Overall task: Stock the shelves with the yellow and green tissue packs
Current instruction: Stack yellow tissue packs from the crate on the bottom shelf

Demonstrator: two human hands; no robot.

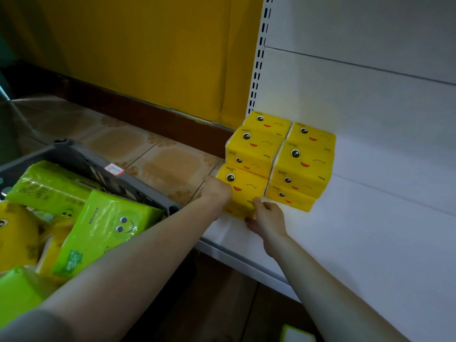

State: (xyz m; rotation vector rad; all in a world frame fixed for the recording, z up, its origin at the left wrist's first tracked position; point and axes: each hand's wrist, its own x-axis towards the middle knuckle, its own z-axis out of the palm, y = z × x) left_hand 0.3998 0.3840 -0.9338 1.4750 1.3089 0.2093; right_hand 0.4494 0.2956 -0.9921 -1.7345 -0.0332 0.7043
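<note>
Several yellow tissue packs with smiling faces stand stacked at the left end of the white shelf [370, 218]. Both hands hold the front yellow pack [243, 187] at the stack's near left corner. My left hand [217, 191] grips its left side, fingers hidden behind it. My right hand [265, 218] pinches its lower right corner, thumb on top. Beside it stands a second stack of yellow packs [302, 166]. A green tissue pack [106, 225] lies in the grey basket [103, 169] at the left among more green and yellow packs.
A slotted white upright [259, 58] borders the shelf on the left, with a yellow wall [148, 45] and tiled floor [153, 149] beyond. The white shelf surface runs on to the right of the stacks. A green pack [297, 334] shows at the bottom edge, below the shelf.
</note>
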